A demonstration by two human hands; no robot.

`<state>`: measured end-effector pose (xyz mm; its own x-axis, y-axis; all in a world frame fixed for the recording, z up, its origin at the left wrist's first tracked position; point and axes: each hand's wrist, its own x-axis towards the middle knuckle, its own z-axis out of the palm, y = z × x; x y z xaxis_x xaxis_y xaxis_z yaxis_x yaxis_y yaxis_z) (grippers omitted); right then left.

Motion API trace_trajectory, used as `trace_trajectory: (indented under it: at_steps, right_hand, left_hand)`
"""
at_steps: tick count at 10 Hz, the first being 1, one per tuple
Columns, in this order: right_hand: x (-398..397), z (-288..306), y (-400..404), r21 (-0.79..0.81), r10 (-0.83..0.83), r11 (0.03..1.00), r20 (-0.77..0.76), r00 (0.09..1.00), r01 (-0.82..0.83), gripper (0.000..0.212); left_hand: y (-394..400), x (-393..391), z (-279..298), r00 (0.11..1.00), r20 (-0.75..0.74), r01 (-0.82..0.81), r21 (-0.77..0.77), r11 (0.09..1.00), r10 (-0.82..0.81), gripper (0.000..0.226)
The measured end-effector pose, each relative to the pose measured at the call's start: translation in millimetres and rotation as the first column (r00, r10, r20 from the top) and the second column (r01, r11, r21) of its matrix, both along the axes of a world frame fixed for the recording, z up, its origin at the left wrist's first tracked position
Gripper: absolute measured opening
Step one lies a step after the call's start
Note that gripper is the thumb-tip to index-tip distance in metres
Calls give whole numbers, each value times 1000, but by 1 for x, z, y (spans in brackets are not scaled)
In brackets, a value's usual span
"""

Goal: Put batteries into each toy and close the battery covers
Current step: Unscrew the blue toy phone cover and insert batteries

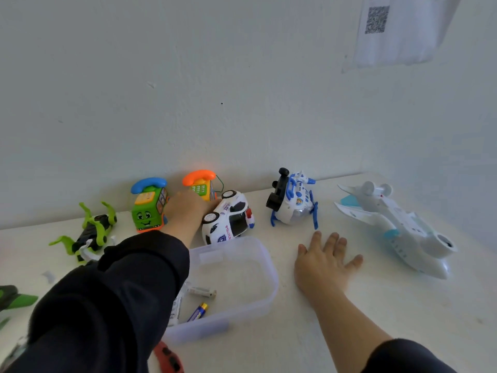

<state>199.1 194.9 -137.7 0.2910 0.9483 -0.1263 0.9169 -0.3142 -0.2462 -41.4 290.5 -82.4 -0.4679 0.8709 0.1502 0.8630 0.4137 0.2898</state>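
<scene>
centre frame: our left hand [188, 208] reaches the police car [228, 220], grip hidden; right hand [322, 262] flat, fingers spread. batteries [200, 310] lie in the tub [269, 286], lower centre. next: fetching one.

Glossy white plastic forms the police car [228, 218], helicopter [294, 201] and airplane [398, 227]. The battery box [265, 267] is clear, slightly frosted plastic. The sleeve [113, 297] is matt black cloth, the surface [403, 308] smooth matt white, the wall [215, 90] matt, faintly rough.
</scene>
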Motion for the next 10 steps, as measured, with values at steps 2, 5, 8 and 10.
trace_trajectory:
  at_steps: [2, 5, 8, 10]
  right_hand:
    - [1, -2, 0, 8, 8, 1000, 3, 1000, -8, 58]
    - [1, 0, -1, 18, 12, 1000, 12, 1000, -12, 59]
    - [2, 2, -3, 71, -11, 997, -54, 998, 15, 56]
    - [4, 3, -27, 515, 172, 857, -262, 950, -13, 52]
  left_hand:
    - [-8, -4, 18, 996, 73, -51, 47, 998, 47, 73]
    - [-56, 38, 13, 906, 157, 416, -162, 895, -393, 43]
    - [-94, 24, 23, 917, 146, 299, 367, 881, -372, 51]
    - [-153, -12, 66, 746, 516, 33, 603, 797, -421, 40]
